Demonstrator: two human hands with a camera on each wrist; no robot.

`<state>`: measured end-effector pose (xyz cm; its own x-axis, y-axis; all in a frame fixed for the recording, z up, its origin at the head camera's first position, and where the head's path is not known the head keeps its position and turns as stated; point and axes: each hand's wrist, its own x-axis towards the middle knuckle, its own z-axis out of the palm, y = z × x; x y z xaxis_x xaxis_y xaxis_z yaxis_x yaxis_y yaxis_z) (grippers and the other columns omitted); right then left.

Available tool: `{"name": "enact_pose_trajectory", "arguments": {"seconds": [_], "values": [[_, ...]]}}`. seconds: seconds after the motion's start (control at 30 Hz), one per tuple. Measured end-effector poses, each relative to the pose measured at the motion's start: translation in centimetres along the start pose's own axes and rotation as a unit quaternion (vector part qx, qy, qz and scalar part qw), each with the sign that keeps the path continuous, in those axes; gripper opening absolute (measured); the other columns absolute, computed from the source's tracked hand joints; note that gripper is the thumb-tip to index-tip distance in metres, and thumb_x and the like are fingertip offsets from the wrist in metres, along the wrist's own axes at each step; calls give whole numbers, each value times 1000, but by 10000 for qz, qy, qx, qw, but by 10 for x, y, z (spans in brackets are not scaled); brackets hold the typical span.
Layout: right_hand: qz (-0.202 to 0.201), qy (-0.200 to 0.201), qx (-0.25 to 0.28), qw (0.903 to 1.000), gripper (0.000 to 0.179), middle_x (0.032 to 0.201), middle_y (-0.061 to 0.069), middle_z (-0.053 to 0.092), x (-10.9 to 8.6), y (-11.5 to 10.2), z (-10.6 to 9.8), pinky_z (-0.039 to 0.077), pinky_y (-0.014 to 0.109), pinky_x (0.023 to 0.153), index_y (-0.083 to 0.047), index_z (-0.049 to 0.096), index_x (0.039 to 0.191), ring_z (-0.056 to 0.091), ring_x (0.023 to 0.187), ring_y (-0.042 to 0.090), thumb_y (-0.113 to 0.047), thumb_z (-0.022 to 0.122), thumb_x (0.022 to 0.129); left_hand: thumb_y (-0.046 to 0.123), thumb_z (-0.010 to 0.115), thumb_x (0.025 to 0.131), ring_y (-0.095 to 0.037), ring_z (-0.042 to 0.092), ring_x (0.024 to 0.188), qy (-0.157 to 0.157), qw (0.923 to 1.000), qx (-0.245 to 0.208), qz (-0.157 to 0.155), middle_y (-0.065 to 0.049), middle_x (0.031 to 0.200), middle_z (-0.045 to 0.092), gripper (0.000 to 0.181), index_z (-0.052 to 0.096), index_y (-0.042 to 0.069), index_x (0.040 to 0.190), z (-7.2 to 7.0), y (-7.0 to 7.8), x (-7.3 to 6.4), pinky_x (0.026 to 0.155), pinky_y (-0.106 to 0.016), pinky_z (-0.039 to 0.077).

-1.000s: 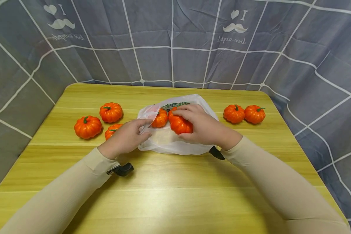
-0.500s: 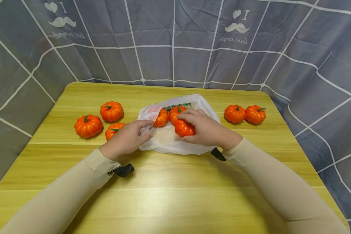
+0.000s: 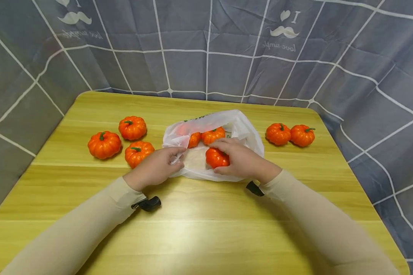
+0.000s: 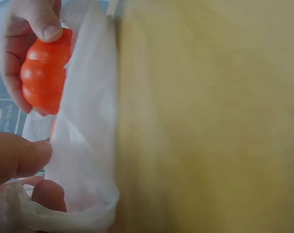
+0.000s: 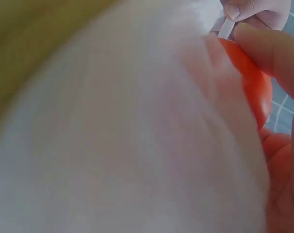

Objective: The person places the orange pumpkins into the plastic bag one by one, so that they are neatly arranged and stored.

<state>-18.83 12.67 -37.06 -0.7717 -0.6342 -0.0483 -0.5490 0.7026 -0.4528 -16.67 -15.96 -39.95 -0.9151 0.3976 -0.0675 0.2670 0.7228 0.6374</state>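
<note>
A white plastic bag (image 3: 199,173) lies with its mouth spread on the table in the head view. My left hand (image 3: 156,168) pinches the bag's left edge; in the left wrist view the thin film runs between thumb and fingers. Within the bag's opening, my right hand (image 3: 242,159) grips a small orange pumpkin (image 3: 216,158) from its right side. Behind it in the bag are two more pumpkins, one at the back (image 3: 213,135) and another (image 3: 194,140) partly covered by the film. The right wrist view shows bag film (image 5: 112,145) hiding part of the gripped pumpkin (image 5: 256,90).
On the wooden table (image 3: 206,229), three pumpkins stand left of the bag, the closest one (image 3: 139,152) right by my left hand. Two others (image 3: 278,133) sit together at the right. A grey curtain (image 3: 189,68) with white lines hangs behind and around the table.
My right hand has brought its pumpkin toward the near side of the bag, uncovering the pumpkin behind. The bag's back edge has come forward over the opening. My left hand keeps its hold.
</note>
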Motion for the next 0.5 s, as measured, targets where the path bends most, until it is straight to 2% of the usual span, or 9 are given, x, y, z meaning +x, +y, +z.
{"name": "enact_pose_trajectory", "arguments": {"seconds": [0.1, 0.2, 0.33, 0.5], "values": [[110, 20, 93, 9999, 72, 154, 11, 53, -1, 2, 9, 47, 52, 113, -12, 56, 152, 47, 138, 35, -29, 85, 88, 26, 66, 102, -36, 56, 142, 22, 9999, 169, 22, -15, 154, 58, 57, 53, 8, 155, -1, 0, 0, 118, -56, 44], [168, 139, 56, 9997, 72, 153, 11, 53, -1, 4, 11, 47, 52, 113, -13, 56, 151, 46, 139, 35, -29, 85, 87, 24, 66, 102, -35, 50, 147, 166, 9998, 83, 26, -14, 157, 55, 57, 53, 6, 155, -6, 0, 0, 122, -55, 39], [196, 288, -85, 9994, 70, 153, 14, 53, 2, 9, 3, 45, 56, 114, -12, 57, 148, 46, 140, 39, -26, 86, 86, 24, 66, 103, -35, 46, 150, 248, 9996, -101, -16, -13, 157, 55, 56, 53, 5, 154, -16, 2, 1, 123, -55, 37], [486, 288, 4, 9984, 76, 155, 16, 50, 12, 18, -6, 43, 54, 117, -10, 54, 152, 45, 141, 38, -28, 87, 86, 24, 64, 104, -33, 47, 149, 241, 9996, -139, -102, -12, 157, 56, 55, 53, 5, 154, -25, 1, 3, 123, -55, 37]]}}
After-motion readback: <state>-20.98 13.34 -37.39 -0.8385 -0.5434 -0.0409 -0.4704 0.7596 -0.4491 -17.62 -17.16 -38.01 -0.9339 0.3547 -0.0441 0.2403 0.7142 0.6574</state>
